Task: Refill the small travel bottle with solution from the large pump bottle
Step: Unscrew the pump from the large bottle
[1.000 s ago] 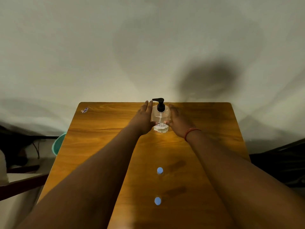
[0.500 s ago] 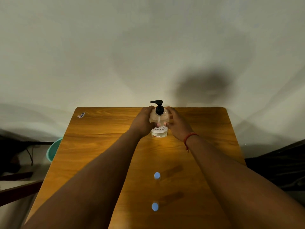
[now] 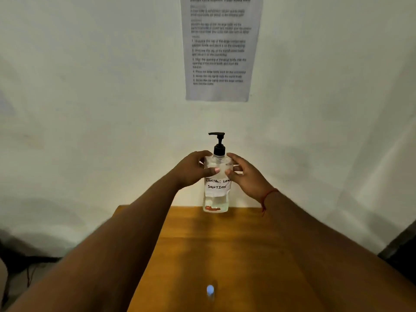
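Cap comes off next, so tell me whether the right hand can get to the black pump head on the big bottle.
Probably yes. The right hand already holds the pump bottle just below the pump head, and nothing sits over or around the head.

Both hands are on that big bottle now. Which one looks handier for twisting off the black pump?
Probably the right hand. Its fingers lie loosely on the bottle just beside the pump, while the left hand wraps the body more fully, thumb across the front, so it seems better suited to steadying.
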